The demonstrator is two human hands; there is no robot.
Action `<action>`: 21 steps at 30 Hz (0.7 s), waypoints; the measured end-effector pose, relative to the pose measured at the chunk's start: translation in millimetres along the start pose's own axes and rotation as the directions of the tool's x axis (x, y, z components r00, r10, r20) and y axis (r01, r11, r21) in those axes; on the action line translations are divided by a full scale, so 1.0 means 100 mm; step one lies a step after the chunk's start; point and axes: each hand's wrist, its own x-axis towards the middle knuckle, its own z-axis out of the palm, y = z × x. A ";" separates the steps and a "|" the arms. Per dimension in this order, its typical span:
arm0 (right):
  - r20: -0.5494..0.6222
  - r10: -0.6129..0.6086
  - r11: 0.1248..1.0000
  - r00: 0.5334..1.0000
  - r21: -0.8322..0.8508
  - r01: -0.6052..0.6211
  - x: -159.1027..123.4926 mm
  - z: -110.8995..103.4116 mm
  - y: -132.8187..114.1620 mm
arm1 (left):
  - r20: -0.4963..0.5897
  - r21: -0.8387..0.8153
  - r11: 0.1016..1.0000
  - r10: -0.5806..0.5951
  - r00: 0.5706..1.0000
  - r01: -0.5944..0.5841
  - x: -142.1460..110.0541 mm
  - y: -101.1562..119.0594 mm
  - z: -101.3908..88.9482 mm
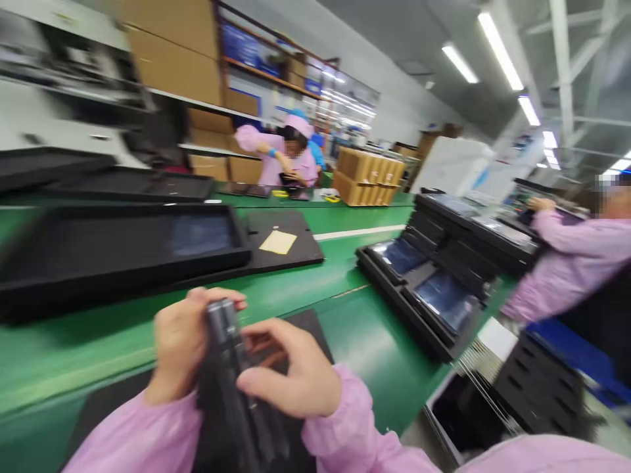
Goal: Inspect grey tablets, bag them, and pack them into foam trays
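Observation:
A dark, slim tablet [229,355] stands on edge between my hands, its narrow side turned toward me and blurred toward the bottom. My left hand [180,341] grips its upper left side, fingers wrapped behind the top. With the thumb against the near edge and fingers curled at the right face, my right hand [298,371] holds it too. Beneath lies a black mat [313,328] on the green bench [372,328]. The tablet's screen is not clearly visible.
A black foam tray [389,282] on the right holds tablets with dark screens. Beyond my left hand is another black tray [123,263], beside a board [308,243] bearing a yellow note [279,242]. Co-workers in pink sit opposite and at right; cartons [369,174] stand at the back.

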 end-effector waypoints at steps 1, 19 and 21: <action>0.012 -0.029 0.999 1.000 0.016 0.028 0.02 -0.01 0.02 | -0.069 0.051 0.999 -0.007 0.998 0.011 -0.03 0.06 -0.06; 0.087 -0.128 0.992 0.988 0.033 0.126 -0.08 -0.05 0.11 | -0.169 0.023 0.988 -0.149 0.974 0.155 0.02 0.15 0.05; 0.090 -0.128 0.991 0.988 0.035 0.125 -0.09 -0.04 0.10 | -0.168 0.021 0.989 -0.143 0.975 0.148 0.02 0.15 0.05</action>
